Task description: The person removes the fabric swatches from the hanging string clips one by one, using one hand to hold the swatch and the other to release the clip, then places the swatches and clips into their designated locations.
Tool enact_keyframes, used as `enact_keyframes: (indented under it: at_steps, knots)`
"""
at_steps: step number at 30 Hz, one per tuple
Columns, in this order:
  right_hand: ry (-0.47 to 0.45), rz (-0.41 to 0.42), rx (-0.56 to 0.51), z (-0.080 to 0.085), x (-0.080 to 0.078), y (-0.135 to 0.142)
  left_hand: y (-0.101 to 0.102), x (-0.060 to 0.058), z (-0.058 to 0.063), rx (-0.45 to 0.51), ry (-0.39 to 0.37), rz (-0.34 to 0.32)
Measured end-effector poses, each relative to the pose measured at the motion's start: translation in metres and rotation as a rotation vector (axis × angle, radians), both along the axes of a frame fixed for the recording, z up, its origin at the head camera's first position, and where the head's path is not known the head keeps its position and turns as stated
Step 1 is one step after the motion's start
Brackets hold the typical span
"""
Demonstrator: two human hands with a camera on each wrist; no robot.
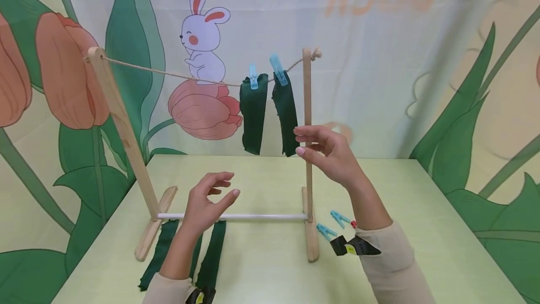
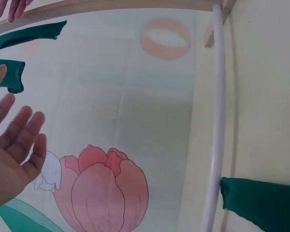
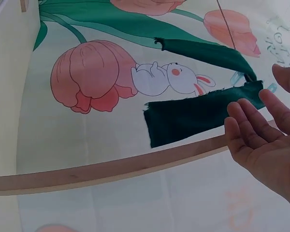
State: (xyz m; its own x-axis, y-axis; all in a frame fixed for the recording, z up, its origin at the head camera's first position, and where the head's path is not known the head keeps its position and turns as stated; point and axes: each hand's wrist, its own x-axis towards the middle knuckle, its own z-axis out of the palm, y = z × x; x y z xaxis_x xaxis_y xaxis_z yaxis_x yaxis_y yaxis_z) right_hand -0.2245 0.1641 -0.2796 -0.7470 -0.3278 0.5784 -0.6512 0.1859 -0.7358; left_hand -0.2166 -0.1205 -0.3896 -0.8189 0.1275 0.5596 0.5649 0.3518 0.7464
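Two dark green cloth strips hang from a string [image 1: 168, 73] between two wooden posts. A light blue clothespin [image 1: 253, 77] clips the left strip [image 1: 253, 116], and another clothespin [image 1: 278, 69] clips the right strip [image 1: 287, 114]. My right hand [image 1: 331, 154] is in front of the right post, its relaxed fingers near the lower end of the right strip and holding nothing. Lower and to the left, my left hand [image 1: 208, 203] is above the white rod [image 1: 266, 216], thumb and fingers apart, holding nothing. In the right wrist view, the hanging strip [image 3: 193, 116] lies beyond the right fingers.
More green strips [image 1: 213, 252] lie on the table [image 1: 261, 266] at the front left, partly behind the left forearm. Two blue clothespins [image 1: 326, 231] and a small red piece [image 1: 353, 224] lie right of the stand's right foot [image 1: 312, 243]. The left post [image 1: 126, 135] leans outward.
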Motion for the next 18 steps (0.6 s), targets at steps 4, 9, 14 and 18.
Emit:
enact_keyframes:
  at_steps: [4,9,14,18]
  knots:
    - [0.04,0.005,-0.009,0.01,-0.002,-0.004,0.003,-0.004,0.006,0.022,-0.101,-0.041]
    - [0.064,-0.002,-0.036,0.022,-0.004,-0.01,0.01,-0.007,0.014,0.086,-0.17,-0.077]
    - [0.097,-0.008,-0.027,0.034,-0.007,-0.018,0.017,-0.013,0.023,0.148,-0.192,-0.078]
    - [0.132,0.002,-0.037,0.044,-0.009,-0.024,0.023,-0.008,0.04,0.171,-0.21,-0.074]
